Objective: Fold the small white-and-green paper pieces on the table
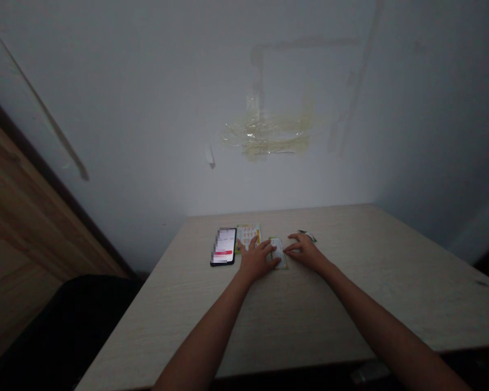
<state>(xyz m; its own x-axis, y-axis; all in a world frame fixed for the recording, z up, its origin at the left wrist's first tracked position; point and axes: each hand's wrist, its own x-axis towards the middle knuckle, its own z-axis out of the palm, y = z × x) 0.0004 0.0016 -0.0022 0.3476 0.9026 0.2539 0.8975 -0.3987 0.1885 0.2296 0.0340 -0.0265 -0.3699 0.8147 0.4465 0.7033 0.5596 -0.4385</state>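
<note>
My left hand point(257, 260) lies with its fingers spread, reaching over the left part of a small printed packet or card point(278, 254) on the table. Its thumb and fingertips rest on or just above that piece. My right hand point(306, 252) is at the packet's right edge, with thumb and a fingertip brought together in a pinch. Whether the edge or something tiny is between them is too small to tell. A larger printed sheet point(248, 237) with green and yellow borders lies beyond my left hand, partly covered by it. Behind my right hand is a small green-and-white piece point(308, 234).
A phone point(224, 247) with a lit screen lies left of the printed sheet. The pale wooden table point(179, 326) meets a wall point(146, 108) carrying peeling clear tape point(269, 136). A dark chair-like shape point(77, 309) and wooden boards point(12, 217) stand at the left.
</note>
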